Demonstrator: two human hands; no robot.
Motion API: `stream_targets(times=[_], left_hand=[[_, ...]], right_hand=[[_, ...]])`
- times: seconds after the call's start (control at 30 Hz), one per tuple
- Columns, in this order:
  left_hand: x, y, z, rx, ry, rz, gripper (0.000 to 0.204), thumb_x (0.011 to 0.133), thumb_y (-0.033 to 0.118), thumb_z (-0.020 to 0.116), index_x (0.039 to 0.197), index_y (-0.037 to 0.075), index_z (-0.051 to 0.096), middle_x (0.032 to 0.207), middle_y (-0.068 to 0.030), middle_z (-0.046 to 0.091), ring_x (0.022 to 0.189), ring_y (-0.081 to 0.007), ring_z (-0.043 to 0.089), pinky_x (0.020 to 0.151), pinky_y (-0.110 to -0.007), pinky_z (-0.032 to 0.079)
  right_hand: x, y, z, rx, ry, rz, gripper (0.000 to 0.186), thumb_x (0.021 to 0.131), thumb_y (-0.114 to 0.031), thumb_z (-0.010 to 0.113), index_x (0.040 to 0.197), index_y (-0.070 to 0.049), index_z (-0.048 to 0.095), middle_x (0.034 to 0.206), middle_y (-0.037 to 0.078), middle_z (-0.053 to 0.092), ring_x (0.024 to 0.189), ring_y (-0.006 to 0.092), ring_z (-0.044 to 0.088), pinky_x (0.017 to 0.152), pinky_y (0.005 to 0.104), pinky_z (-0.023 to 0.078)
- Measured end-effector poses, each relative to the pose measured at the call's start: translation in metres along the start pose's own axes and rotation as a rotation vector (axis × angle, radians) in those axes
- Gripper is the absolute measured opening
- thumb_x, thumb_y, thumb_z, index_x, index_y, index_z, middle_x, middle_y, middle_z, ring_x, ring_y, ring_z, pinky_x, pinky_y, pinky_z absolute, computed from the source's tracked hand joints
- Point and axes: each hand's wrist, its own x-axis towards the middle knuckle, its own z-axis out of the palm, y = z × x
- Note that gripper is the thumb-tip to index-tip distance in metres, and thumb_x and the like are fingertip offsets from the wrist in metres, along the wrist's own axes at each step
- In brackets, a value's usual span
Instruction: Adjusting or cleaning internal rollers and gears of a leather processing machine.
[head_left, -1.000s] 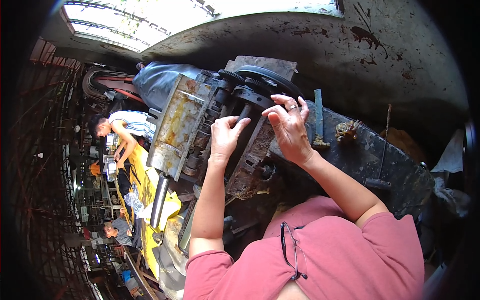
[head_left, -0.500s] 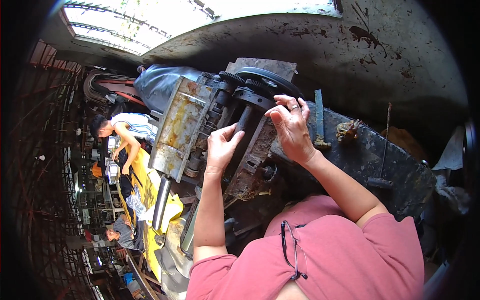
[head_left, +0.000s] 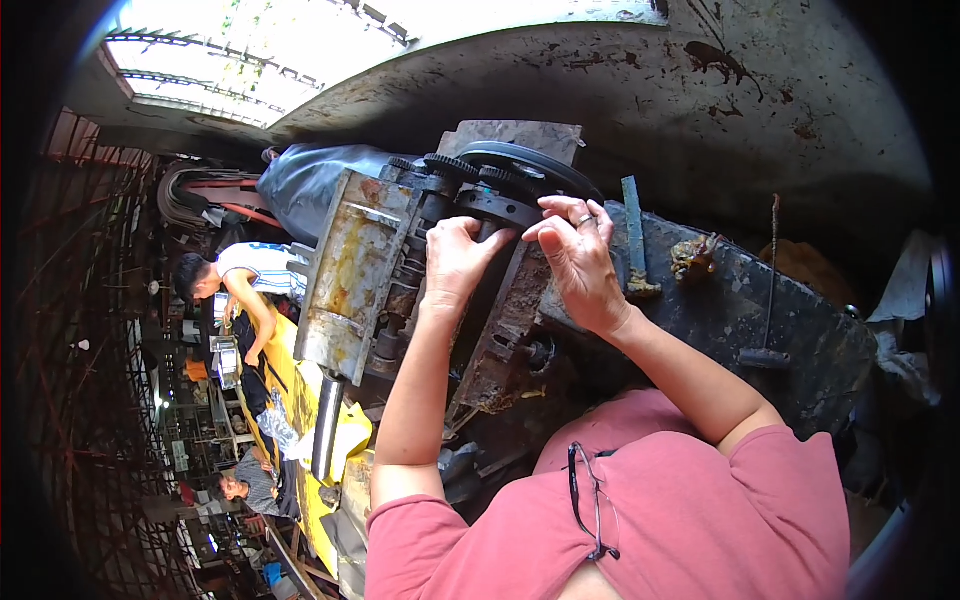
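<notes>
The gear shaft (head_left: pixel 490 205) lies across the middle of the gearbox (head_left: pixel 420 280), with the left hand (head_left: pixel 455 262) on its left part and the right hand (head_left: pixel 580 262) just to the right, both touching it. A hammer (head_left: pixel 634 235) lies on the workbench (head_left: pixel 760 310) right of the right hand, and a rod (head_left: pixel 770 285) lies farther right. Two other people (head_left: pixel 240 285) are far off at the left, beyond the gearbox.

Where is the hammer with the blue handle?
In the head view, the blue-handled hammer lies on the dark workbench, just right of the person's right hand.
</notes>
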Motion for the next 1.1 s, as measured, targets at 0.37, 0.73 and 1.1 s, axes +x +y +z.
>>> stream_targets(times=[0.37,0.73,1.1], left_hand=[[-0.006,-0.01,0.01,0.103,0.074,0.12,0.031,0.079,0.026,0.074,0.079,-0.004,0.068,0.076,-0.0262,0.065,0.075,-0.0422,0.065,0.069,-0.047,0.052],[-0.017,-0.022,0.004,0.02,-0.016,0.205,0.041,0.075,0.019,0.073,0.106,-0.006,0.064,0.095,-0.0257,0.067,0.092,-0.0404,0.065,0.085,-0.044,0.051],[-0.007,-0.011,0.006,-0.066,0.019,0.023,0.029,0.088,0.026,0.07,0.091,-0.003,0.071,0.074,-0.0147,0.071,0.064,-0.013,0.066,0.061,-0.032,0.049]], right_hand=[[0.0,-0.001,-0.001,-0.03,-0.01,-0.005,0.048,0.104,-0.042,0.037,0.092,-0.004,0.062,0.107,0.016,0.058,0.116,0.0298,0.051,0.108,0.0561,0.022],[0.001,-0.004,-0.002,-0.021,-0.03,-0.005,0.047,0.104,-0.042,0.036,0.094,-0.005,0.063,0.103,0.014,0.059,0.118,0.029,0.05,0.108,0.0556,0.021],[0.001,-0.001,0.0,-0.04,-0.032,-0.028,0.051,0.105,-0.044,0.033,0.093,-0.004,0.062,0.101,0.013,0.06,0.12,0.0289,0.049,0.108,0.0552,0.021]])
